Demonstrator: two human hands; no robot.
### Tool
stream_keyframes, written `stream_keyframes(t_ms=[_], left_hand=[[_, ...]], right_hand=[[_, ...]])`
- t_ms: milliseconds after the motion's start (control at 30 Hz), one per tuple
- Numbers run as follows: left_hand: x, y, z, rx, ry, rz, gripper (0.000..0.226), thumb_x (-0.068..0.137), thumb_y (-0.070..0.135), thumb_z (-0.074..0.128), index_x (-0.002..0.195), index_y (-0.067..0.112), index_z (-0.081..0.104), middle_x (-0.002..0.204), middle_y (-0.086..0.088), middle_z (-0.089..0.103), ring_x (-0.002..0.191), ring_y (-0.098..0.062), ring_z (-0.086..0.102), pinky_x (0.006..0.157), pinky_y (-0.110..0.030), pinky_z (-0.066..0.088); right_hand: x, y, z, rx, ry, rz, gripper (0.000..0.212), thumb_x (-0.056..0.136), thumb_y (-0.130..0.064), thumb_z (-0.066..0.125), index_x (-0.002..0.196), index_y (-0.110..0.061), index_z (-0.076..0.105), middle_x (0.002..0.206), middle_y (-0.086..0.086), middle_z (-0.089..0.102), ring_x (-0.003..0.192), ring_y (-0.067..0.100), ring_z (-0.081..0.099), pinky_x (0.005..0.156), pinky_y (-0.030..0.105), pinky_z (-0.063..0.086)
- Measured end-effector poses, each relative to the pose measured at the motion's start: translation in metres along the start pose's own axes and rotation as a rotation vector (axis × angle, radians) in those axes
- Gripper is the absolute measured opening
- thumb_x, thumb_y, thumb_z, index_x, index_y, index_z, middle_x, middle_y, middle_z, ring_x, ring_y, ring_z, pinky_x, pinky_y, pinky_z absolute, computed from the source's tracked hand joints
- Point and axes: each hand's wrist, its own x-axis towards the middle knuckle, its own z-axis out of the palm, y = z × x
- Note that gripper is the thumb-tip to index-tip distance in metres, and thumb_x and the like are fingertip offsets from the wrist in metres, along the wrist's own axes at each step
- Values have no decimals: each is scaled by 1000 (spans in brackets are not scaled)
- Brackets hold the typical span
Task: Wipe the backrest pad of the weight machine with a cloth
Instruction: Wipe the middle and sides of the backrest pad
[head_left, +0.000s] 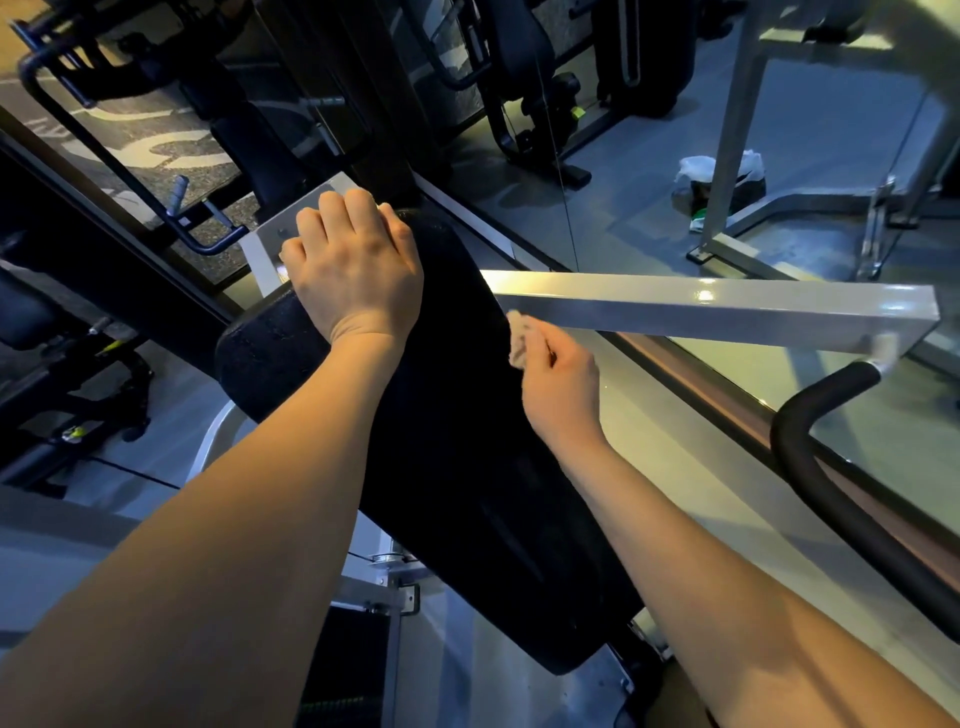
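- Pad: black, long, in the middle of view, slanting from upper left down to lower right, mounted on a white frame.
- Cloth: small, pale, bunched up; touching the pad's right edge, just under the bar.
- Right grip: clenched on the cloth, thumb and fingers pinching it beside the pad; forearm reaching in from lower right.
- Left grip: palm down on the pad's upper end, fingers curled over the top edge, grasping the pad; forearm coming in from lower left across the pad's left side.
- Bar: white, square in section, jutting to the right from behind the pad, just above the right grip.
- Handle: black, curved, dropping from the bar's far end, well apart from the pad.
- Bundle: pale, crumpled, on the grey floor at upper right, partly behind a grey upright.
- Machines: dark, standing at upper left beyond the pad.
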Motion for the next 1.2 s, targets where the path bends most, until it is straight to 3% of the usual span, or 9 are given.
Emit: stream_keyframes(t_ms=[67,200,400,533,633,833,933,1067,1200], left_hand=[[0,-1,-1,-6,-8,2,36,102,38,27,106,12,52,108,-11,55,99,-35,49,85,-47,34],[1,-2,1,-14,3,30,34,102,37,29,104,13,51,107,-11,55,98,-35,49,83,-47,34],[5,-8,-8,-64,-88,52,38,104,41,26,109,13,51,113,-11,55,104,-34,49,86,-47,35],[8,-29,-26,-276,-228,162,35,105,41,33,113,13,52,118,-10,52,110,-33,46,87,-45,35],[-4,-59,-42,-376,-243,132,24,98,26,45,118,15,54,125,-10,48,118,-33,42,95,-46,34],[-34,-127,-74,-444,-317,-144,41,96,28,47,135,15,46,138,-8,41,133,-29,32,110,-45,25],[-45,-151,-74,-472,-510,-217,63,87,38,55,144,17,38,145,-9,36,137,-28,27,111,-44,24],[-66,-150,-72,-760,-644,-291,103,59,31,59,153,19,19,152,-4,23,131,-20,24,102,-32,26],[-67,-157,-66,-807,-712,-288,114,55,25,61,155,31,7,156,5,10,141,-30,16,117,-46,27]], right_hand=[[-2,3,0,-33,-70,-68,29,109,-26,49,130,-25,69,106,-16,70,95,-8,62,82,9,50],[-28,50,-10,-101,-56,31,34,105,-23,57,139,-22,64,128,-11,69,113,-7,59,91,1,44],[-27,29,-4,-182,7,120,21,105,-21,55,119,-15,68,99,-12,64,90,6,60,65,1,41],[-22,3,1,-218,34,24,20,104,-25,54,100,-13,70,87,-2,68,80,10,60,66,23,44],[-17,-37,14,-182,69,-101,20,103,-20,56,99,-7,70,87,-1,65,75,8,53,67,18,44],[9,-90,56,-166,213,-313,21,99,-13,63,116,-5,72,112,3,59,93,11,54,76,1,32],[4,-86,78,-226,247,-325,25,98,-12,62,121,-4,71,119,11,63,104,21,58,80,9,33],[-39,-52,97,-410,-17,-729,28,88,2,64,115,-1,72,116,15,64,103,32,55,88,18,39],[-16,-63,82,-514,-21,-854,33,88,3,58,114,-8,74,109,12,63,97,29,55,85,26,44]])
